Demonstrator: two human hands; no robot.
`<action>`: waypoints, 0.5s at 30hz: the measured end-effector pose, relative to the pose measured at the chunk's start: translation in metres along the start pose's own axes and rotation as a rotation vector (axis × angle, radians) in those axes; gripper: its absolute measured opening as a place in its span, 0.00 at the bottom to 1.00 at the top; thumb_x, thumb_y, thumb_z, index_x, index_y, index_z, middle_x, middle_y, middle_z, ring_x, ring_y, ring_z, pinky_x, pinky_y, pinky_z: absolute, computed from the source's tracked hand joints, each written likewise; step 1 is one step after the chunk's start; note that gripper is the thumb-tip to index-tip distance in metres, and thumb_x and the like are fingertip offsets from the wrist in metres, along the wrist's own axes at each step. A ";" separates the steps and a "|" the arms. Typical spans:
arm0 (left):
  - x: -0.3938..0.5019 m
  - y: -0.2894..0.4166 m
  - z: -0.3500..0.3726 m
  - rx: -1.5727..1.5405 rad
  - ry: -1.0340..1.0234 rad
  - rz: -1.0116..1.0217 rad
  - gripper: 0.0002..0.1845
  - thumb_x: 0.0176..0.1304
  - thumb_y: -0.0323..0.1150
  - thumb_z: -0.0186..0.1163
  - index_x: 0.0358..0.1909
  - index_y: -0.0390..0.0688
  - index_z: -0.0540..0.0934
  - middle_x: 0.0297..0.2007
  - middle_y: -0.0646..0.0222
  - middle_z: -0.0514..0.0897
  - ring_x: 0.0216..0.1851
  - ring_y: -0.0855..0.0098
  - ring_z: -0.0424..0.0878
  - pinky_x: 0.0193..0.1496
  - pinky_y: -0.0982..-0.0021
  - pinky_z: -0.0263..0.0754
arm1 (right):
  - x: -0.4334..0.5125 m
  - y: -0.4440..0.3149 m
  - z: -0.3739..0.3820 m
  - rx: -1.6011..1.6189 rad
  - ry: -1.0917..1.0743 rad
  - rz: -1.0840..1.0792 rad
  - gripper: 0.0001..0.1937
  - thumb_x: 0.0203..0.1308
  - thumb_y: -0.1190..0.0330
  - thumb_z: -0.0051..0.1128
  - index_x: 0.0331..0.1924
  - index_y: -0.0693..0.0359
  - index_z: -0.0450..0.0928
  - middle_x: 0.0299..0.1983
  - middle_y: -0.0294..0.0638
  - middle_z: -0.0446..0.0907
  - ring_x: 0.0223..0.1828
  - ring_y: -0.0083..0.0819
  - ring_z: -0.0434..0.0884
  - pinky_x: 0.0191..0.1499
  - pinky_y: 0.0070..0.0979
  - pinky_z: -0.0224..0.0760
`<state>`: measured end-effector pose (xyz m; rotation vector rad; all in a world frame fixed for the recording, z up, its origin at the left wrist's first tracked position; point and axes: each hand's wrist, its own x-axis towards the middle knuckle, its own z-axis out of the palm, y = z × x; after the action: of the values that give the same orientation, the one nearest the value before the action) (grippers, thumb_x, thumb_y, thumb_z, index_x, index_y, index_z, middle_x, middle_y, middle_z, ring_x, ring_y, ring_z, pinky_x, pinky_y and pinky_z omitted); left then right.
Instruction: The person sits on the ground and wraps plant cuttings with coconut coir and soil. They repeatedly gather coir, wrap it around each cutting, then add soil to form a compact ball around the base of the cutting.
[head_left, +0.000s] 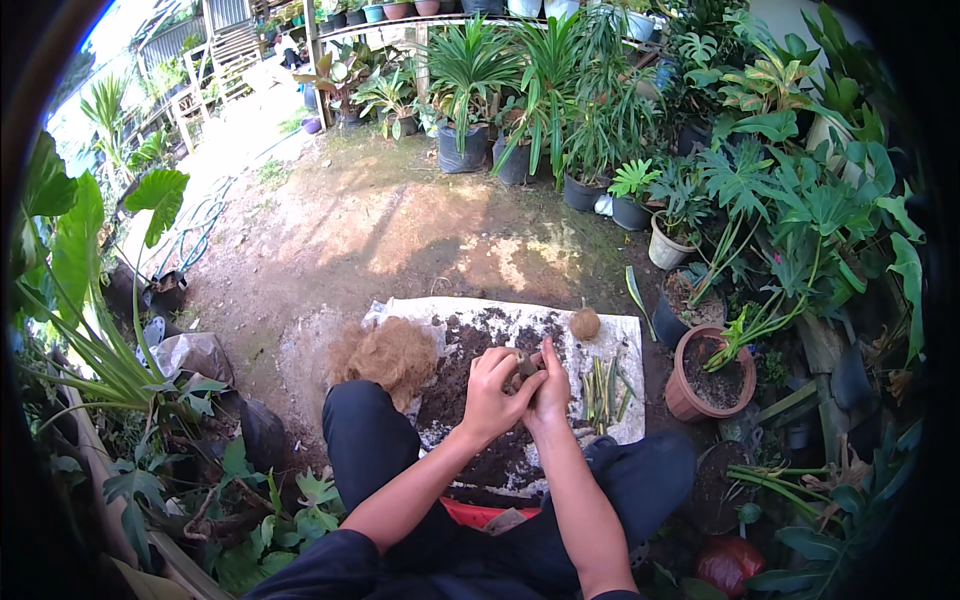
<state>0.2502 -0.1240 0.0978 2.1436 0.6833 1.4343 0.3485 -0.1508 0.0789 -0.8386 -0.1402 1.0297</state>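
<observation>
My left hand (487, 391) and my right hand (551, 390) meet over a white sheet (624, 341) spread on the ground. Between their fingers they grip a small grey-green plant cutting (527, 366); its lower part is hidden by the hands. Dark potting soil (457, 349) is scattered over the sheet below and beyond them. A heap of brown coir fibre (386, 356) lies at the left, partly behind my knee. Right of my right hand is a row of cut green-and-yellow leaf pieces (600, 394). A round fibre-covered ball (584, 324) with a short stalk rests near the far right corner.
On the right stand a terracotta-coloured pot (709, 375), a black pot (686, 304) and a white pot (667, 244), all planted. A long cut leaf (640, 302) lies beside the sheet. Crumpled plastic (196, 356) and a coiled hose (196, 229) are at the left.
</observation>
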 end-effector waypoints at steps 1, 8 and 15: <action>0.002 -0.001 -0.001 -0.073 0.002 -0.038 0.10 0.54 0.29 0.72 0.36 0.36 0.84 0.36 0.60 0.85 0.39 0.62 0.83 0.46 0.64 0.76 | -0.002 -0.002 0.002 0.013 0.015 0.038 0.20 0.74 0.50 0.48 0.31 0.56 0.74 0.25 0.34 0.77 0.21 0.24 0.76 0.20 0.20 0.65; 0.009 -0.011 -0.010 -0.221 0.040 -0.213 0.09 0.61 0.27 0.68 0.41 0.34 0.85 0.35 0.63 0.86 0.40 0.72 0.84 0.48 0.70 0.76 | -0.008 0.009 0.004 0.137 -0.086 0.044 0.17 0.75 0.52 0.42 0.42 0.54 0.79 0.39 0.33 0.82 0.39 0.25 0.82 0.38 0.21 0.74; 0.002 -0.009 0.002 -0.423 0.036 -0.554 0.10 0.61 0.32 0.70 0.37 0.35 0.86 0.31 0.66 0.87 0.32 0.77 0.82 0.39 0.72 0.76 | -0.003 0.034 -0.002 -0.049 0.150 -0.309 0.19 0.76 0.57 0.46 0.30 0.61 0.77 0.27 0.34 0.78 0.29 0.23 0.77 0.29 0.23 0.70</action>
<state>0.2509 -0.1166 0.0930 1.4594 0.8197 1.1812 0.3243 -0.1463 0.0552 -0.9031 -0.1623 0.6737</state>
